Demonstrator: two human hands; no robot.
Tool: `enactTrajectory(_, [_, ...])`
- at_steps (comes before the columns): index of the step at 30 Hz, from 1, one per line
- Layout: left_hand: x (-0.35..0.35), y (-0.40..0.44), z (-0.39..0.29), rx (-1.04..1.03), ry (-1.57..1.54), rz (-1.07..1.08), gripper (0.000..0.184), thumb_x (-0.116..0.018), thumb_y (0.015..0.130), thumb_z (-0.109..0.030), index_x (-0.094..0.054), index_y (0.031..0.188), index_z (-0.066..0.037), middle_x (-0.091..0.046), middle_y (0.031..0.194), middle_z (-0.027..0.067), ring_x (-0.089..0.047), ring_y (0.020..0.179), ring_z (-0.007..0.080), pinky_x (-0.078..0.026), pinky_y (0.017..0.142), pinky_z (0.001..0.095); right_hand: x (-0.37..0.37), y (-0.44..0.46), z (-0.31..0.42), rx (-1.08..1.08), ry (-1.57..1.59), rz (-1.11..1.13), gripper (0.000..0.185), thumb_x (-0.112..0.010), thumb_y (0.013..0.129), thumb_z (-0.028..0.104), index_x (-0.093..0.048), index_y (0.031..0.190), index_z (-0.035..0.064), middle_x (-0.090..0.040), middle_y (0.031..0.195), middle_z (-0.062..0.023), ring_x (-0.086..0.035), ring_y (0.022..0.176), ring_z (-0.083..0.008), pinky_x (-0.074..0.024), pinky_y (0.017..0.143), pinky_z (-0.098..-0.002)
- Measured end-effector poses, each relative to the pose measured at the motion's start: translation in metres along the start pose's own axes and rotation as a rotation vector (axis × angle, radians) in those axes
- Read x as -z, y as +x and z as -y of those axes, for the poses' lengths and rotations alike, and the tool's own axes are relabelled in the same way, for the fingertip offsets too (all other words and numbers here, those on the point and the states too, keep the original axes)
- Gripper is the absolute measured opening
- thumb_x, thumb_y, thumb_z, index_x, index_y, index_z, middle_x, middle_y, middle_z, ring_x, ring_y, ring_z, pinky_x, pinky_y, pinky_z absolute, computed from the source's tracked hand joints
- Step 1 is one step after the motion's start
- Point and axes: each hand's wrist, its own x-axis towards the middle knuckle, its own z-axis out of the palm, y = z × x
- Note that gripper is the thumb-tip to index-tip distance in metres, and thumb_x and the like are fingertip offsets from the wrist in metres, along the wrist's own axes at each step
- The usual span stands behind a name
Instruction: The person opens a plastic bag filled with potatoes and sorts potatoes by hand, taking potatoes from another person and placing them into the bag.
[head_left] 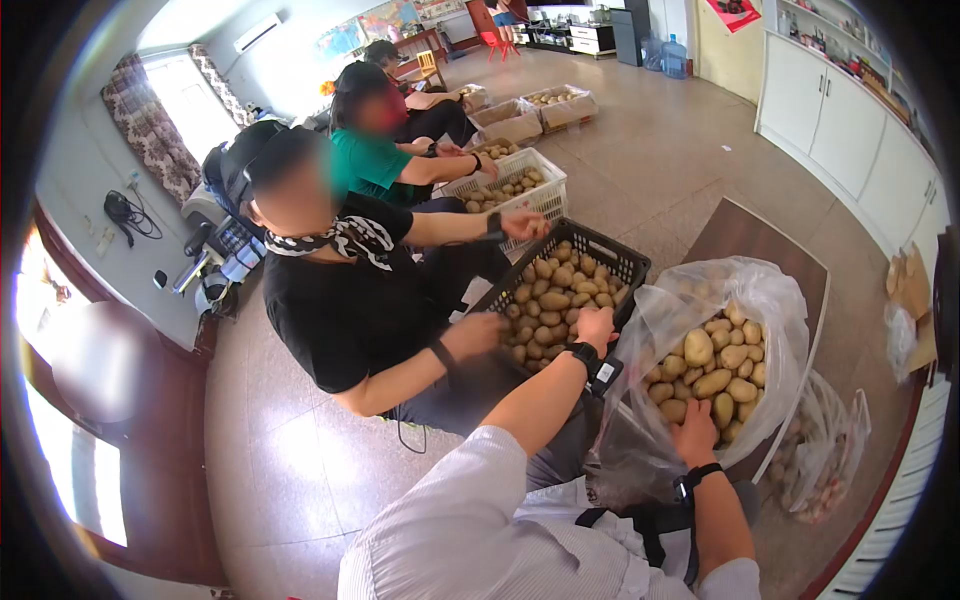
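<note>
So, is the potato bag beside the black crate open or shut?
Open: the bag gapes wide, showing potatoes inside beside the right hand.

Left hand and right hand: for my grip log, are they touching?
Apart: the head view shows the left hand at the black crate, the right hand at the clear bag.

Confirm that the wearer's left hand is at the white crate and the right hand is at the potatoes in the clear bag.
The crate is wrong: the head view shows the left hand at the black crate. The right hand is at the potatoes in the clear bag, as stated.
</note>
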Motion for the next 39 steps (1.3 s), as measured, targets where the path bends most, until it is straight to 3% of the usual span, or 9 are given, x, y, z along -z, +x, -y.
enactTrajectory(2, [0.016, 0.081, 0.056, -0.199, 0.213, 0.156, 0.019, -0.056, 0.087, -0.017, -0.061, 0.094, 0.0, -0.059, 0.083, 0.0123, -0.057, 0.069, 0.024, -0.052, 0.059, 0.0359, 0.004, 0.006, 0.004, 0.01, 0.004, 0.025, 0.059, -0.076, 0.076, 0.022, -0.047, 0.125, 0.0062, -0.05, 0.119, -0.0166, -0.059, 0.104, -0.0389, -0.0512, 0.082, -0.0481])
enactTrajectory(4, [0.003, 0.016, 0.009, -0.89, 1.618, 0.195, 0.009, -0.065, 0.078, -0.014, -0.066, 0.085, -0.008, -0.063, 0.082, 0.0088, -0.063, 0.08, 0.025, -0.051, 0.062, 0.0362, -0.004, 0.011, -0.011, 0.053, 0.085, -0.015, 0.061, -0.072, 0.078, 0.029, -0.047, 0.13, 0.0065, -0.057, 0.119, -0.0184, -0.058, 0.109, -0.0382, -0.0487, 0.088, -0.0487])
enactTrajectory(7, [-0.003, -0.005, -0.009, -0.813, 1.654, 0.337, 0.003, -0.064, 0.08, -0.014, -0.064, 0.078, -0.012, -0.062, 0.074, 0.008, -0.063, 0.072, 0.0238, -0.05, 0.062, 0.0371, -0.001, 0.011, -0.015, 0.164, 0.258, -0.122, 0.054, -0.069, 0.08, 0.024, -0.051, 0.125, 0.0032, -0.059, 0.118, -0.0214, -0.057, 0.11, -0.0392, -0.047, 0.092, -0.0465])
enactTrajectory(10, [-0.02, -0.007, -0.005, 0.178, 0.214, 0.234, 0.029, -0.057, 0.094, -0.02, -0.051, 0.112, 0.001, -0.058, 0.09, 0.0123, -0.061, 0.075, 0.0252, -0.052, 0.06, 0.0338, 0.004, 0.002, -0.013, 0.047, 0.152, 0.011, 0.047, -0.069, 0.08, 0.025, -0.054, 0.119, 0.0035, -0.059, 0.113, -0.0177, -0.058, 0.108, -0.0364, -0.0487, 0.089, -0.0458])
enactTrajectory(12, [-0.031, -0.029, -0.01, 0.12, 0.183, 0.151, 0.037, -0.057, 0.093, -0.016, -0.049, 0.123, 0.004, -0.053, 0.111, 0.0137, -0.06, 0.079, 0.024, -0.055, 0.062, 0.0357, 0.011, -0.001, -0.011, -0.008, 0.134, 0.047, 0.046, -0.07, 0.08, 0.026, -0.054, 0.118, 0.0045, -0.059, 0.111, -0.0169, -0.059, 0.106, -0.0359, -0.0493, 0.088, -0.0459])
enactTrajectory(24, [-0.045, -0.063, -0.003, 0.123, 0.408, 0.563, 0.041, -0.059, 0.092, -0.023, -0.05, 0.124, 0.001, -0.053, 0.11, 0.0107, -0.06, 0.086, 0.023, -0.053, 0.069, 0.0351, 0.013, 0.004, -0.024, -0.26, 0.558, -0.087, 0.05, -0.07, 0.076, 0.032, -0.059, 0.113, 0.0008, -0.063, 0.101, -0.0188, -0.061, 0.101, -0.0376, -0.0492, 0.086, -0.0415])
enactTrajectory(27, [-0.054, -0.077, 0.006, 0.156, 0.457, 0.645, 0.043, -0.062, 0.091, -0.025, -0.052, 0.124, 0.001, -0.057, 0.104, 0.0087, -0.06, 0.084, 0.0199, -0.053, 0.067, 0.0331, -0.005, 0.012, -0.039, -0.327, 0.772, -0.18, 0.043, -0.069, 0.08, 0.031, -0.061, 0.107, -0.002, -0.064, 0.089, -0.0147, -0.064, 0.085, -0.0288, -0.0501, 0.075, -0.0377])
enactTrajectory(30, [-0.061, -0.086, 0.018, 0.09, 0.594, 0.768, 0.052, -0.07, 0.083, -0.026, -0.054, 0.125, 0.0, -0.062, 0.104, 0.011, -0.061, 0.084, 0.0178, -0.053, 0.065, 0.0308, 0.018, 0.012, -0.03, -0.511, 1.432, 0.134, 0.033, -0.059, 0.094, 0.034, -0.062, 0.098, 0.0016, -0.056, 0.074, -0.0011, -0.05, 0.058, -0.009, -0.0416, 0.054, -0.0277])
enactTrajectory(39, [-0.054, -0.121, 0.017, 0.052, 0.803, 1.144, 0.051, -0.07, 0.087, -0.031, -0.055, 0.125, -0.001, -0.066, 0.094, 0.0071, -0.062, 0.071, 0.0123, -0.052, 0.06, 0.0273, 0.013, 0.007, -0.013, -0.442, 1.525, 0.254, 0.047, -0.049, 0.097, 0.055, -0.063, 0.089, 0.0106, -0.057, 0.069, 0.0006, -0.052, 0.056, -0.0106, -0.0406, 0.049, -0.0259])
